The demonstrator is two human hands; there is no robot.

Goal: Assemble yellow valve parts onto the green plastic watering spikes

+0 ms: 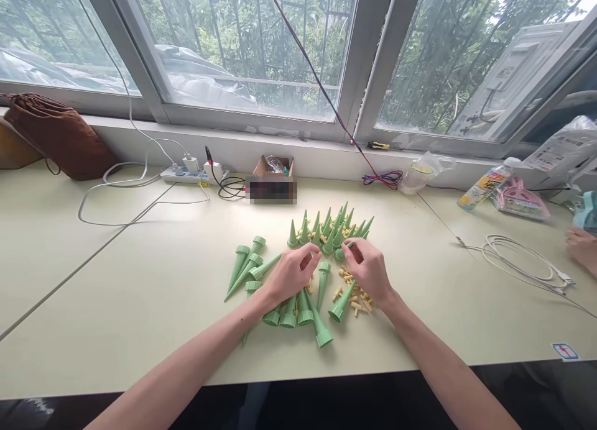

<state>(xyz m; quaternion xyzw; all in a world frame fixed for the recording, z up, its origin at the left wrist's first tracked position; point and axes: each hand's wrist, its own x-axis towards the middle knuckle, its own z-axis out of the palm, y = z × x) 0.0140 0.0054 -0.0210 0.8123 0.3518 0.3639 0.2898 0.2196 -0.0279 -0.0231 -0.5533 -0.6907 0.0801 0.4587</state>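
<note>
Green standing cones (328,240): bunched together with tips up, near the middle of the pale table (163,330).

Green lying cones (239,271): spread on their sides, some left of the bunch and some nearer the table's front edge.

Small yellow pieces (357,307): scattered beside and under the right hand (370,268), with more mixed in among the standing cones.

Right hand: thumb and finger are brought to a tilted green cone (339,254) at the edge of the bunch. Whether it is gripped or only touched cannot be told.

Left hand (292,271): held over the lying cones, fingers bent, thumb close to the pointing finger. Whether anything tiny is pinched there cannot be told.

Power strip (170,175): set at the back left, with white plugs pushed in.

Cardboard box (291,168): placed at the back, with clear plastic inside; its front is blurred.

Red and blue wire (382,180): looped in a bundle near the wall.

Bottle (485,184): put just beside a pink pack (521,198) at the back right.

White cable (505,265): coiled on the right.

Another person's hand (582,246): seen at the right edge, near something light blue (585,212).

Brown bag (65,138): laid at the far left.
</note>
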